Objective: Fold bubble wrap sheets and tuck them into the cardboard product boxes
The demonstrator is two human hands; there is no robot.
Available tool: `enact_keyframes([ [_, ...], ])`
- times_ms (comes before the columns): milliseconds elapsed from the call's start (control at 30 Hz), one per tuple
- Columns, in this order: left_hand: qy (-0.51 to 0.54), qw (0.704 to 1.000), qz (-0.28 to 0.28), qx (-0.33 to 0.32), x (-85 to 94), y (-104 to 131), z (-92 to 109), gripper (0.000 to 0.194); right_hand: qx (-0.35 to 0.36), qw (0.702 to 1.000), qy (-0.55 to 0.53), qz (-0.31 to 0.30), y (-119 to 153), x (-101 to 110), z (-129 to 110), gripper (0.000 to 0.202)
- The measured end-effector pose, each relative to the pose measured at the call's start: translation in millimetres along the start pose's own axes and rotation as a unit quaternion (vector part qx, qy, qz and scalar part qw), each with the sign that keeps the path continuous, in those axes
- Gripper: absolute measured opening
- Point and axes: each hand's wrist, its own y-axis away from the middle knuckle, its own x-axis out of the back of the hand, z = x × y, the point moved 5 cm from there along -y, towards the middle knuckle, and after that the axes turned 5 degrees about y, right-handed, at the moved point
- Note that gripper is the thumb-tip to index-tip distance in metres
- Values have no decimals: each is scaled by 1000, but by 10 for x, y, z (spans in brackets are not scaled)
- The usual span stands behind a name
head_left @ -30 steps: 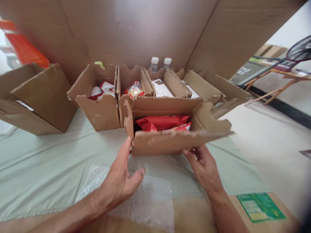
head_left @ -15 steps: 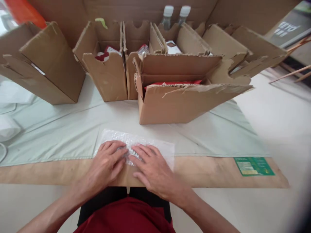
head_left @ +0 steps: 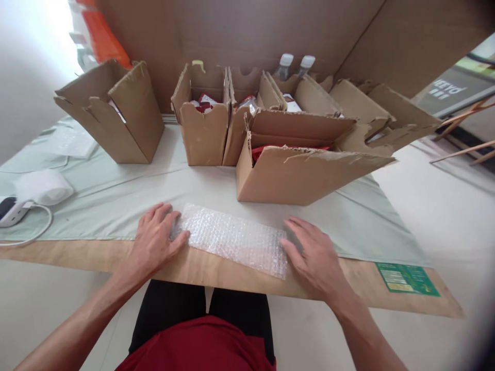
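A strip of clear bubble wrap (head_left: 234, 237) lies flat across the cloth and the bare wooden front edge of the table, slanting down to the right. My left hand (head_left: 158, 234) rests at its left end, thumb and fingers apart, the thumb by the wrap's edge. At the other end is my right hand (head_left: 311, 252), also open, its fingertips beside the wrap's right edge. Neither hand grips anything. Whether the fingertips touch the film is hard to tell.
An open cardboard box (head_left: 305, 178) with something red inside stands just beyond the wrap. Behind are several more boxes, such as one with red-and-white packets (head_left: 204, 131), and two white-capped bottles (head_left: 285, 67). Far left are another box (head_left: 127, 121) and a power strip (head_left: 13, 211).
My hands have moved apart from the middle of the bubble wrap to its two ends, leaving the strip uncovered. The view has shifted, showing more of the table's left side.
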Motion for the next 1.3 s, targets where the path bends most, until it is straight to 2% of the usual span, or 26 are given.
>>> enact_keyframes([
  [100,36,999,-8,32,-77,20,20,17,-12,999,-10,-35,-174,-184,-116,25],
  [167,75,996,-10,43,-60,11,81,8,-22,999,-40,-17,-104,-139,-158,25],
  [267,115,991,-29,56,68,-113,153,7,-68,991,-111,12,178,49,-272,18],
  [333,119,991,-17,57,175,-330,181,9,-88,979,-186,6,358,117,-462,28],
  [400,105,994,3,32,212,-651,235,18,-84,961,-264,-18,452,82,-724,42],
  [500,76,997,7,-21,91,-1130,338,38,-64,941,-322,-81,432,-111,-1072,45],
  [567,74,996,-10,-45,-13,-1249,369,50,-57,935,-332,-111,366,-223,-1182,39],
  [600,76,995,-20,-56,-37,-1207,375,53,-62,931,-339,-122,333,-256,-1195,36],
  [667,94,990,-53,-96,-14,-910,393,49,-89,916,-364,-144,294,-281,-1158,31],
  [767,181,960,-133,-170,144,-128,469,46,-149,874,-424,-186,302,-277,-1058,29],
  [833,197,946,-175,-188,222,356,534,66,-193,827,-487,-204,324,-289,-1016,32],
  [867,198,944,-170,-203,246,530,582,70,-216,798,-522,-209,334,-305,-1008,34],
  [933,206,949,-122,-203,244,693,653,55,-255,741,-584,-211,351,-343,-1014,38],
  [1000,223,960,-66,-156,181,645,656,36,-279,701,-624,-202,370,-361,-1029,41],
  [1033,228,965,-50,-118,136,571,628,33,-284,694,-633,-191,381,-349,-1027,42],
  [1067,231,969,-45,-80,90,483,592,31,-282,700,-633,-173,391,-322,-1015,42],
  [1100,231,971,-49,-46,48,394,553,31,-271,720,-622,-148,396,-277,-993,41],
  [1167,230,971,-66,-4,-12,243,490,38,-220,800,-551,-88,382,-149,-942,34],
  [1233,229,970,-78,1,-49,152,460,43,-110,895,-431,-25,315,-13,-950,30],
  [1300,211,974,-74,-14,-77,119,450,46,20,953,-302,12,215,36,-1033,33],
])
